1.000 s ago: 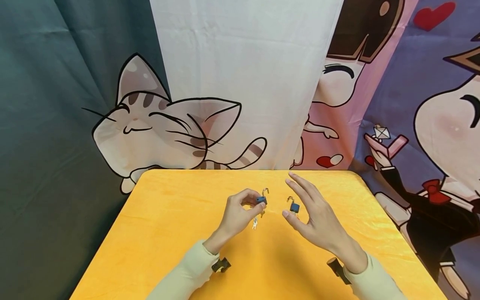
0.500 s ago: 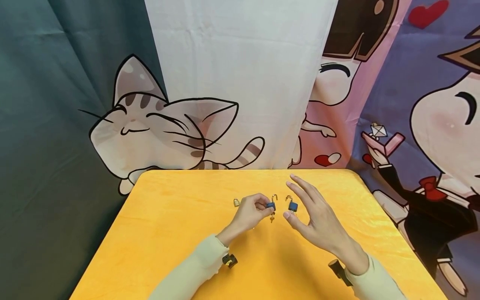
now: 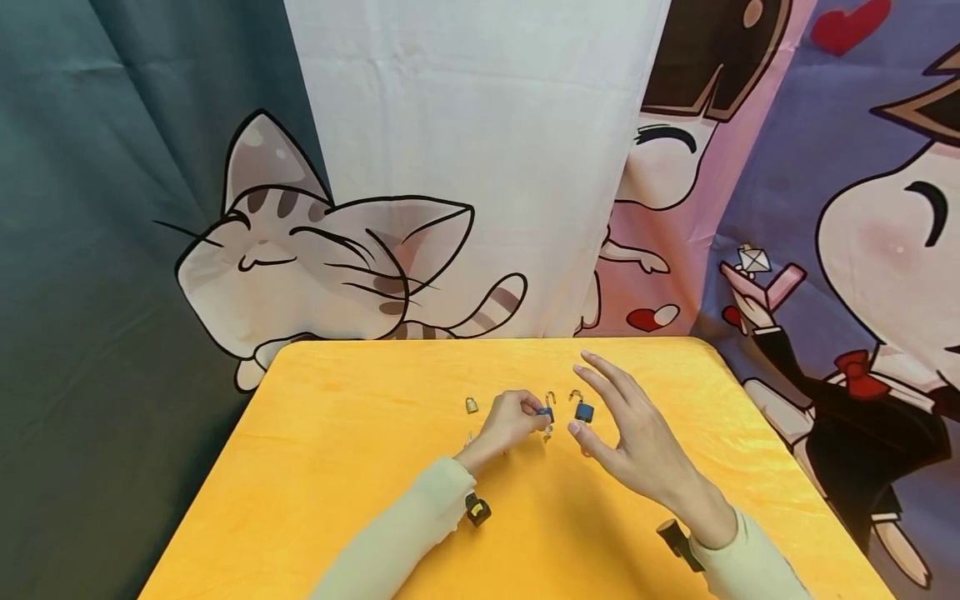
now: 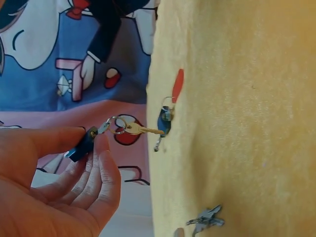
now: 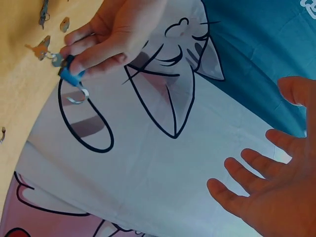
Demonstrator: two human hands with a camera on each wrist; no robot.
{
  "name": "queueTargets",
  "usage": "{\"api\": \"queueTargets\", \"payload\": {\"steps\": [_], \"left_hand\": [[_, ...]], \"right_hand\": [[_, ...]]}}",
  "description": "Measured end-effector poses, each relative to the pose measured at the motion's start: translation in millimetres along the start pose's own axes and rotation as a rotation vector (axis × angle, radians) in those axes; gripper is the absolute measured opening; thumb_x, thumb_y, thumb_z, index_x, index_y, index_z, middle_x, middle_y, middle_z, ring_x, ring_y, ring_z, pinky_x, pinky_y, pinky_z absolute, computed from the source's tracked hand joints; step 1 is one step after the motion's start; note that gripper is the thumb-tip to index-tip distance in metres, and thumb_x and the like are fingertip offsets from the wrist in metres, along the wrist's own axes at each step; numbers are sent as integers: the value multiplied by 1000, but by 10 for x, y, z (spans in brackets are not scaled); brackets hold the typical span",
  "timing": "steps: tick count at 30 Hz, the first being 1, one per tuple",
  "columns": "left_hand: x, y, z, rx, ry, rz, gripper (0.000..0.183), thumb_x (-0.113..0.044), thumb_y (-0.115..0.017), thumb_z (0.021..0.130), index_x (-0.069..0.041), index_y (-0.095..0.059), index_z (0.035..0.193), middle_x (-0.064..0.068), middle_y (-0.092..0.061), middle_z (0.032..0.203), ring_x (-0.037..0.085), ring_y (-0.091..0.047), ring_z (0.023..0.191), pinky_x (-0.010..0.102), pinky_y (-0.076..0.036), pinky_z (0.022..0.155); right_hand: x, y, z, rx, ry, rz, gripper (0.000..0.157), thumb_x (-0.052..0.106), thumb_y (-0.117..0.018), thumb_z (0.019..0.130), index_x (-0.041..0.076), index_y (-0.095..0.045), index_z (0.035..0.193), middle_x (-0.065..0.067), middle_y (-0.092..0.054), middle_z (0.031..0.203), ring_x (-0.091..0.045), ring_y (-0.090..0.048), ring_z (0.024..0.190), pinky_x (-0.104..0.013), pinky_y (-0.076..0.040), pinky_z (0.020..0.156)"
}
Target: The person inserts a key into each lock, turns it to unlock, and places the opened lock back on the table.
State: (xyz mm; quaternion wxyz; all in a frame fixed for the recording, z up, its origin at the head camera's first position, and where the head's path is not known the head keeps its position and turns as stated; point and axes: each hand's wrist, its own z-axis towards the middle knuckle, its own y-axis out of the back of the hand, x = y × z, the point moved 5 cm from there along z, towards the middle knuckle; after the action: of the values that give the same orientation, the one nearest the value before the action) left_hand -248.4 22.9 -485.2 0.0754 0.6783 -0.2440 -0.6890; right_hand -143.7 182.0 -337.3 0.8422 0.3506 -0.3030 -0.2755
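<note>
My left hand (image 3: 512,421) pinches a small blue padlock (image 3: 547,413) between thumb and fingers. Its shackle (image 5: 84,94) stands open, as the right wrist view shows. A key sits in its underside, and a ring with a second, brass key (image 4: 140,129) hangs from it. Just right of it in the head view, a second blue padlock (image 3: 584,412) is on the table, its shackle also open. A red tag (image 4: 178,85) is attached to that one by a ring. My right hand (image 3: 641,437) hovers beside the second padlock, fingers spread and holding nothing.
A small brass padlock (image 3: 471,405) lies left of my left hand on the yellow tablecloth (image 3: 337,467). Silver keys (image 4: 207,218) lie nearer to me, partly hidden by the left arm in the head view. Printed curtains (image 3: 480,167) hang behind the table's far edge.
My left hand has moved right with the blue padlock, closer to the second one, uncovering the brass padlock at its left. The right hand has stayed almost still.
</note>
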Motion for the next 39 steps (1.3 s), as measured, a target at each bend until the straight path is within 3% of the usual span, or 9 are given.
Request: {"api": "queueTargets", "payload": {"steps": [4,9,18,24,27,30,39], "left_hand": [[44,-80,78,-8,29,56,12,-20,-77,84,-13,-69,88,-4,-70,71,19,-68,69,25,-49,59],[101,-142,182,-54,48,171,12,-24,-80,81,-16,-70,82,-9,-68,64,8,-60,60,26,-44,61],[204,-202,334,-51,90,167,12,-17,-79,81,-13,-69,76,-1,-68,63,12,-59,55,25,-44,56],[265,-236,410,-60,88,199,13,-19,-81,80,-15,-71,74,-4,-67,66,11,-59,60,36,-48,76],[287,-242,436,-69,83,208,13,-19,-81,81,-14,-71,74,-4,-67,68,11,-58,63,40,-47,80],[306,-248,456,-69,92,197,14,-18,-79,83,-13,-69,73,-3,-65,70,12,-58,63,38,-48,75],[310,-255,514,-106,52,284,26,-21,-77,84,-13,-62,65,-1,-58,59,15,-53,57,42,-36,73]], "right_hand": [[-6,-3,-11,-2,-2,-2,73,22,-73,86,19,-39,150,-5,-37,156,-23,-42,138,-48,-43,104],[-5,-7,-25,-11,-3,-6,70,22,-73,86,18,-41,149,-5,-39,155,-23,-43,137,-49,-44,103],[-16,-16,-42,-17,-8,-1,69,22,-73,87,18,-41,149,-6,-41,153,-24,-44,137,-50,-45,102],[-26,-21,-58,-19,-7,3,68,21,-72,87,16,-43,148,-7,-41,153,-25,-44,137,-50,-45,102],[-32,-30,-65,-25,-2,-1,68,19,-73,87,15,-43,148,-8,-41,153,-25,-45,136,-51,-45,100],[-40,-41,-70,-26,-1,-5,68,20,-73,87,16,-42,148,-8,-42,152,-25,-46,135,-51,-46,100],[-27,-30,-45,-13,-1,-14,67,22,-72,87,15,-43,147,-7,-42,152,-24,-46,135,-48,-45,101]]}}
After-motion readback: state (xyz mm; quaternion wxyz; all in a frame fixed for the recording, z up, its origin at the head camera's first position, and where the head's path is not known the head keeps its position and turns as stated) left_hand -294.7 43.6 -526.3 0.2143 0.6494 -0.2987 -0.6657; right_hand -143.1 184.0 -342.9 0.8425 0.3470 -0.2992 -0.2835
